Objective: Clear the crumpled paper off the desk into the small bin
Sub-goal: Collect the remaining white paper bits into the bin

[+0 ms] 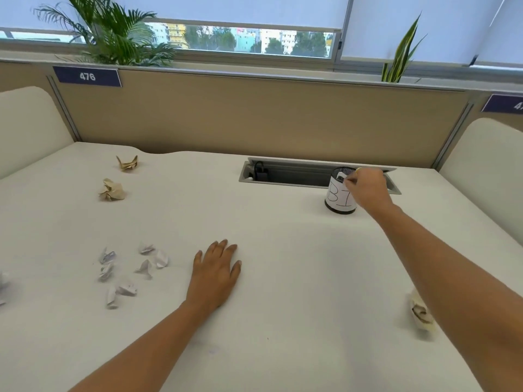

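Observation:
A small black mesh bin [338,195] with a white paper label stands at the back right of the white desk [283,278]. My right hand [369,189] is over its rim, fingers pinched; a bit of white paper shows at the fingertips inside the rim. My left hand [216,271] lies flat on the desk, fingers apart, holding nothing. Several small white crumpled papers [127,274] lie left of it. Two tan crumpled papers [111,190] [128,163] lie at the back left. Another crumpled paper [421,314] sits at the right, partly behind my right forearm.
An open cable trough [297,175] is sunk into the desk just behind the bin. A beige partition [254,117] closes the back, with rounded side dividers left and right. More white paper shows at the far left edge [3,281].

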